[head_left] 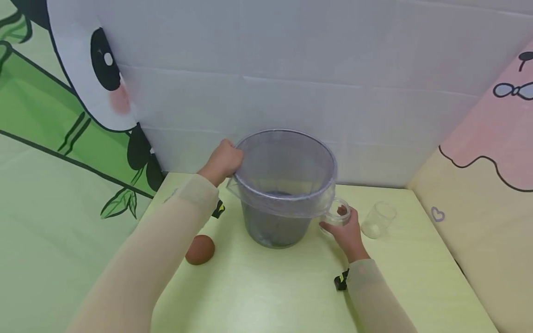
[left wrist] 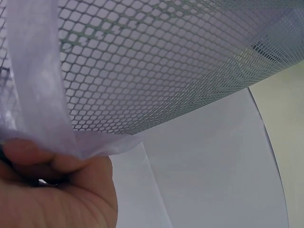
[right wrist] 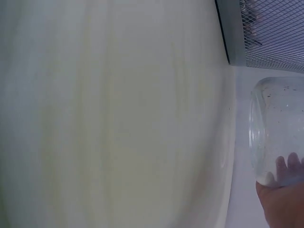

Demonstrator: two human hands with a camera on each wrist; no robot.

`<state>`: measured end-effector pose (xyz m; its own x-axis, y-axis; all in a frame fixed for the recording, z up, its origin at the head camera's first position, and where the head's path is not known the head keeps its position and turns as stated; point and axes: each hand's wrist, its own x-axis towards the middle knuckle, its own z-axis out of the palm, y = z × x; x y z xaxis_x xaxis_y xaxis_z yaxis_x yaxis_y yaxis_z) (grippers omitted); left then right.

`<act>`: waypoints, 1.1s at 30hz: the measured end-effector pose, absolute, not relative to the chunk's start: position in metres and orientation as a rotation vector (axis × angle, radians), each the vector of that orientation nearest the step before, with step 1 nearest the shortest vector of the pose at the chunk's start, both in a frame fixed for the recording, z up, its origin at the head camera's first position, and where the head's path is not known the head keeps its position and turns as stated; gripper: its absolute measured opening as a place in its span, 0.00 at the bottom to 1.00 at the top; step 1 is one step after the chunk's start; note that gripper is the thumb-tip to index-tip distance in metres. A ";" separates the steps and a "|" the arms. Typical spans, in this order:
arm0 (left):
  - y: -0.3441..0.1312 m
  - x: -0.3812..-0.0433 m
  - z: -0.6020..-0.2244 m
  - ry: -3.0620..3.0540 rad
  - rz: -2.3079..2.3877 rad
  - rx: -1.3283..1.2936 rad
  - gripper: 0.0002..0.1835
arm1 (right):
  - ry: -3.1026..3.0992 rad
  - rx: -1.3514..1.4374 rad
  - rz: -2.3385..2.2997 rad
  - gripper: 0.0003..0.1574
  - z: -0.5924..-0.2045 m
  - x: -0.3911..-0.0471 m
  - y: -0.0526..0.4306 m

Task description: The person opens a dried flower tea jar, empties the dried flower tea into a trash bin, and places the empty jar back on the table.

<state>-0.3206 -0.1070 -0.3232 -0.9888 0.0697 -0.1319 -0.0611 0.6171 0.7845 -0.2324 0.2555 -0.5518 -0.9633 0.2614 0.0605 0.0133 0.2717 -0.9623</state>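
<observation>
A mesh waste bin [head_left: 275, 226] stands in the middle of the table near the back, its rim wrapped in a clear plastic bag [head_left: 287, 206]. My left hand [head_left: 222, 159] grips the rim on the left, fingers curled over bag and edge. In the left wrist view the same hand [left wrist: 61, 190] sits under the bag's folded border. To the right of the bin, my right hand [head_left: 345, 231] holds a clear glass jar [head_left: 338, 213], fingers showing through its wall. The right wrist view shows that jar [right wrist: 280, 118] close to the bin. The jar's contents cannot be made out.
A second clear glass [head_left: 379, 219] is on the table to the right of my right hand. A round brown object [head_left: 201, 249] lies at the left, partly behind my left sleeve. The pale yellow table [head_left: 266, 286] meets a white wall [head_left: 291, 101] behind the bin.
</observation>
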 end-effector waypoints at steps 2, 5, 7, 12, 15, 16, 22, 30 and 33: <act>-0.107 -0.320 -0.323 2.685 1.316 -0.003 0.26 | -2.337 -0.254 1.761 0.68 -0.554 -0.232 0.257; -0.108 -0.320 -0.323 2.680 1.319 0.005 0.28 | -2.344 -0.253 1.745 0.69 -0.557 -0.234 0.259; -0.108 -0.320 -0.324 2.667 1.330 0.011 0.29 | -2.348 -0.262 1.739 0.69 -0.559 -0.235 0.260; -0.108 -0.320 -0.324 2.665 1.337 0.018 0.28 | -2.368 -0.275 1.735 0.70 -0.563 -0.238 0.263; -0.108 -0.319 -0.324 2.671 1.339 0.017 0.28 | -2.381 -0.281 1.728 0.70 -0.565 -0.240 0.264; -0.108 -0.319 -0.324 2.671 1.343 0.014 0.28 | -2.386 -0.281 1.726 0.70 -0.565 -0.241 0.264; -0.109 -0.317 -0.324 2.679 1.344 0.018 0.26 | -2.390 -0.274 1.725 0.69 -0.568 -0.244 0.266; -0.109 -0.318 -0.325 2.693 1.331 0.019 0.27 | -2.399 -0.325 1.695 0.71 -0.568 -0.245 0.265; -0.109 -0.319 -0.325 2.693 1.336 0.014 0.25 | -2.438 -0.384 1.684 0.74 -0.566 -0.243 0.264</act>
